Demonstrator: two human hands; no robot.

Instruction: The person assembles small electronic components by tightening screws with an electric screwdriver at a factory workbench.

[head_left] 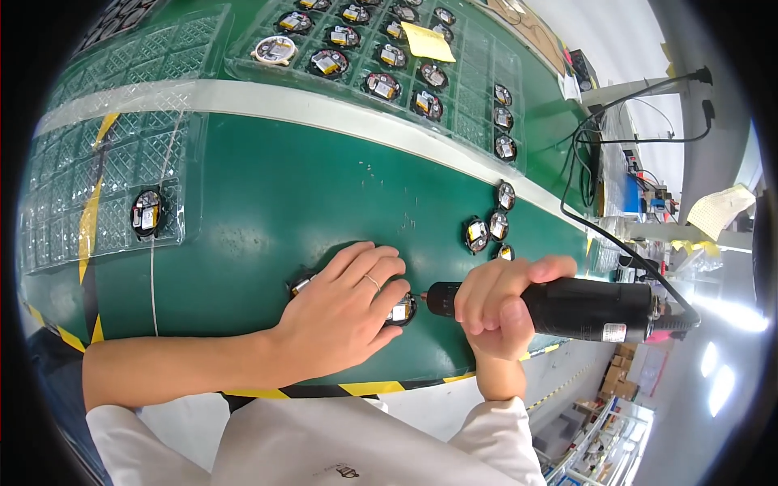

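My left hand, with a ring on one finger, bends over the green work mat. Its thumb and index finger hold a small round electronic module, black-rimmed with a silvery middle and partly hidden by the fingers. A second round module peeks out past the hand's left side. Wrapped in my right hand is a black electric screwdriver, lying nearly level. Its tip points left, just short of the held module's right edge, and a cable leaves its rear end.
Several loose round modules lie beyond the screwdriver. Clear plastic trays of modules stand at the back, under a yellow note. Another clear tray at left carries one module. The black cable loops down at right.
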